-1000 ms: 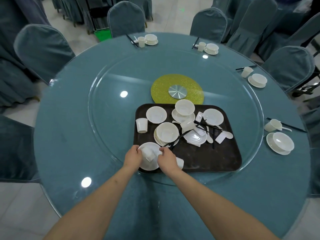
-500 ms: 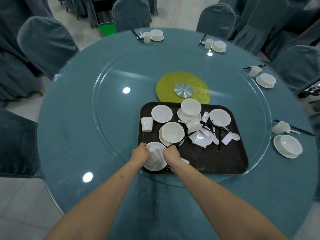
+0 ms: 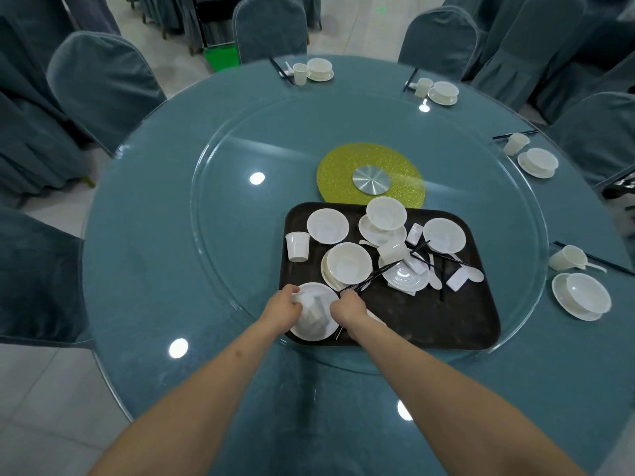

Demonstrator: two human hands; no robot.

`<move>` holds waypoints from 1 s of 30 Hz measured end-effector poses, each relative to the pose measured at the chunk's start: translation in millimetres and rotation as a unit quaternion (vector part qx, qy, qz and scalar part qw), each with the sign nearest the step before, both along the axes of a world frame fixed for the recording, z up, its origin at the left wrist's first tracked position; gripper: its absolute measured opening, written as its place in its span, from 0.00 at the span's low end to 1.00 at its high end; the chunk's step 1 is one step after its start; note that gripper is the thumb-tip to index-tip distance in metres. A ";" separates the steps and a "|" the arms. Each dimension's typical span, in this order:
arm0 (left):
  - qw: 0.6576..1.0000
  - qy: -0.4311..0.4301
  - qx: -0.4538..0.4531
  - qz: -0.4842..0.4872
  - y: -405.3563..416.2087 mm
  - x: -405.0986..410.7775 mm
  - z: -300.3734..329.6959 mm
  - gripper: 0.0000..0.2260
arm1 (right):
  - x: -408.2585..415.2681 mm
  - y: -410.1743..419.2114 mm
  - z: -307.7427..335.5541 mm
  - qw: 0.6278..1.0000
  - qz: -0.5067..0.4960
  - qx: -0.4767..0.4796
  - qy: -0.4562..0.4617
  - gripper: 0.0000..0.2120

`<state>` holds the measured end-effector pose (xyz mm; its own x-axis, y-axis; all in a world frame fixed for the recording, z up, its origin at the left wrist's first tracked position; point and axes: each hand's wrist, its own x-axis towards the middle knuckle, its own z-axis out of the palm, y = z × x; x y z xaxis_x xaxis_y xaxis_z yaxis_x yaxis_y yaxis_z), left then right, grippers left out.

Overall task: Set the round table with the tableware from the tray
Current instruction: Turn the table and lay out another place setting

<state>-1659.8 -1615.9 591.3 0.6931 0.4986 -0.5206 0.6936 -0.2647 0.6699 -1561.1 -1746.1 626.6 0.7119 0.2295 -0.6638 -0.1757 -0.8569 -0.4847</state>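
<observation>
A dark brown tray [image 3: 429,324] lies on the glass turntable [image 3: 223,235] of the round table [image 3: 137,255]. It carries white plates, bowls, cups, spoons and black chopsticks. At its near left corner sits a white plate [image 3: 314,329] with a cup [image 3: 311,309] lying on it. My left hand [image 3: 280,309] grips that plate's left rim. My right hand [image 3: 347,310] pinches a pair of black chopsticks [image 3: 372,277] that slant up to the right across a bowl [image 3: 348,262].
Place settings of plate, bowl, cup and chopsticks stand along the far and right table edge, the nearest at the right [image 3: 580,295]. A green disc [image 3: 371,175] marks the turntable's centre. Covered chairs [image 3: 103,84] ring the table.
The view has shifted a little; the tray sits more to the right in frame. My right hand has closed on the chopsticks beside the plate. My left hand stays at the plate's rim.
</observation>
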 end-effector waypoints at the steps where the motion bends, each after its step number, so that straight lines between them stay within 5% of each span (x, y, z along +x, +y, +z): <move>1: 1.000 0.000 -0.002 0.002 0.7 -0.4 0.4 0.21 | 0.6 -0.7 -2.0 1.000 0.006 0.003 -0.006 0.14; 5: 1.000 -0.016 -0.006 0.007 2.6 -0.7 1.4 0.20 | 2.3 -2.5 -3.5 0.999 0.024 0.008 -0.027 0.05; 8: 0.999 -0.027 -0.023 0.014 3.0 -2.3 2.2 0.20 | 1.0 -2.2 -1.0 0.999 0.029 0.004 -0.041 0.14; 30: 0.992 -0.070 -0.069 0.081 -9.4 -19.9 21.2 0.18 | -6.8 -15.7 2.3 0.992 -0.076 0.087 -0.049 0.13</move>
